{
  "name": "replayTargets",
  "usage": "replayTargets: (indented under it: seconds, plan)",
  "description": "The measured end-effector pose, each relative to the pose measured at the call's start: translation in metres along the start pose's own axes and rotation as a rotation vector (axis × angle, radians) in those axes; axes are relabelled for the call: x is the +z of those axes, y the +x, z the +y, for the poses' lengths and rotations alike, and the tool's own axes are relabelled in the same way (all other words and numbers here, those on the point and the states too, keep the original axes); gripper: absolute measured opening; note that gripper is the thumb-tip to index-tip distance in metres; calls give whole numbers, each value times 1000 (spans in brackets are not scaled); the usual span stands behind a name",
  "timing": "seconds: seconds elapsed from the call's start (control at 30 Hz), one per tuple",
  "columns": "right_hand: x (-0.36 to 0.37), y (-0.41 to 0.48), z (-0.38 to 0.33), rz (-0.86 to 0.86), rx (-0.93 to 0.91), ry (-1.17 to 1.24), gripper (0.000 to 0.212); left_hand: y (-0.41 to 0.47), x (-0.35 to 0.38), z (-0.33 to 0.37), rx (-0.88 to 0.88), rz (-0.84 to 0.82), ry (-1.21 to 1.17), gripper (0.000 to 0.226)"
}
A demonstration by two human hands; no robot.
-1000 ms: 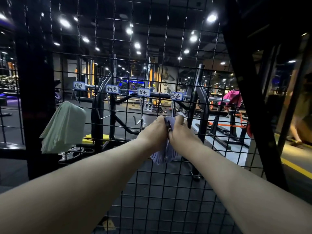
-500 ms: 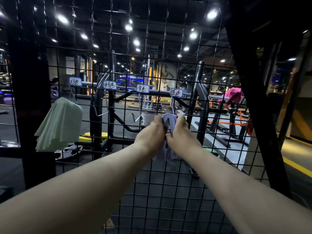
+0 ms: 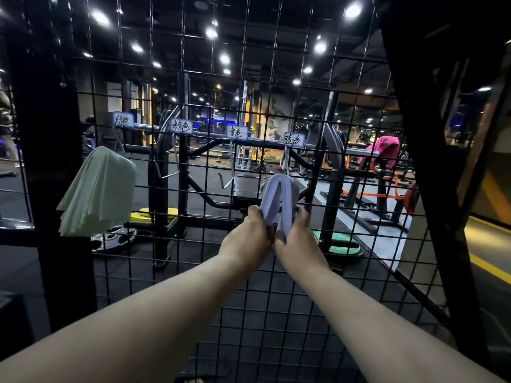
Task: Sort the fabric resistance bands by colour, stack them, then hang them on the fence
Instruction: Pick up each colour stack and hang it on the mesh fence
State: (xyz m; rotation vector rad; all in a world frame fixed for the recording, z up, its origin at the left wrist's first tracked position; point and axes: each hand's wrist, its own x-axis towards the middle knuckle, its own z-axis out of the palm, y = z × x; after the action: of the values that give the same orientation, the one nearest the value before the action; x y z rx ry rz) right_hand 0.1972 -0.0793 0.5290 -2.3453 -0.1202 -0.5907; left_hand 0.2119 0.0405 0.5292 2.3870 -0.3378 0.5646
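A black wire-grid fence (image 3: 276, 322) stands upright and carries everything here. Four small handwritten labels are fixed along one row of the grid: the first label (image 3: 123, 119) at the left, then the second label (image 3: 181, 125), the third label (image 3: 237, 131) and the fourth label (image 3: 294, 139). Below the first label a stack of pale green bands (image 3: 99, 192) hangs folded over, its ends pointing down and to the left. Thin metal hooks (image 3: 174, 161) hang bare under the second and third labels. Just under the fourth label a stack of pale blue bands (image 3: 279, 194) is folded over against the grid, and the left hand (image 3: 244, 241) and right hand (image 3: 297, 244) grip its lower ends.
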Motion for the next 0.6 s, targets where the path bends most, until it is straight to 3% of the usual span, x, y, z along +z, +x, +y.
replayTargets:
  seconds: [0.13,0.23,0.47,0.6]
  plan:
    - [2,0,1,-38,55,-5,32,-4,2,-4,-42,-27,-10,24]
    - [3,2,1,-61,62,12,25,-5,3,-6,-62,-27,28,27]
    - [4,1,6,-86,67,62,40,-7,4,-7,-109,-41,-42,33]
    - [-1,-3,13,-98,41,21,63,-9,6,-9,-120,-111,18,48]
